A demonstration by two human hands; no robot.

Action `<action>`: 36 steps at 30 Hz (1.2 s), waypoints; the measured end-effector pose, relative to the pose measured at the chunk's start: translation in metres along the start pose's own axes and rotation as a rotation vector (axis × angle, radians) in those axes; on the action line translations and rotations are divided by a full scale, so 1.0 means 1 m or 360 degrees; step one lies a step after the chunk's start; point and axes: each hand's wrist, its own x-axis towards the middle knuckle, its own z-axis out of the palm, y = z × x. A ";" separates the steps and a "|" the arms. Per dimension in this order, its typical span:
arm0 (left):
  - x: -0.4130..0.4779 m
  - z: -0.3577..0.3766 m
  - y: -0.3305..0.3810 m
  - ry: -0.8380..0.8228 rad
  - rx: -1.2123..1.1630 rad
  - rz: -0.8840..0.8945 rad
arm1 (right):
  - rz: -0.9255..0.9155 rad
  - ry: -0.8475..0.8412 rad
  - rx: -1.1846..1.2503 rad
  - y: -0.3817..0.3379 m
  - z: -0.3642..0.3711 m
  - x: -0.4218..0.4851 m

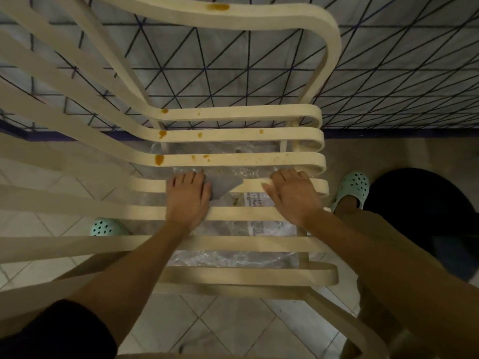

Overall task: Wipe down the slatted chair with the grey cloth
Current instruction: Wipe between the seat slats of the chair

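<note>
While we lean over the slatted chair [259, 161], our left hand [188, 196] lies flat, fingers straight, on the grey cloth [225, 186], pressing it onto a seat slat. Our right hand [293, 195] rests flat on the same slat, holding nothing. Orange spots [159, 159] dot the slats behind.

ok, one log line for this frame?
left hand: presses grey cloth onto cream slatted chair | right hand: flat on chair | orange stains: unwiped

Black short sleeve [64, 330]; khaki trousers [373, 219]; mint perforated clogs [356, 186].
</note>
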 end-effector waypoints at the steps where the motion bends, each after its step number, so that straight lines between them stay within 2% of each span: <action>1: 0.000 0.001 0.012 -0.0002 -0.0005 0.0011 | 0.0009 0.0011 -0.0020 -0.001 0.004 -0.003; 9: 0.006 0.012 0.099 -0.0054 0.0004 0.0226 | 0.0053 0.0078 -0.0030 -0.003 0.000 -0.005; 16: 0.013 0.014 0.068 -0.0038 -0.0069 0.0556 | 0.0070 0.0067 -0.0022 -0.002 -0.001 -0.005; 29: 0.000 -0.008 -0.033 -0.0055 -0.0006 0.0303 | 0.0094 0.0033 -0.0003 -0.003 0.000 -0.005; 36: -0.002 -0.002 -0.019 0.0081 0.0119 0.0065 | 0.0097 0.0041 0.0005 -0.002 0.001 -0.004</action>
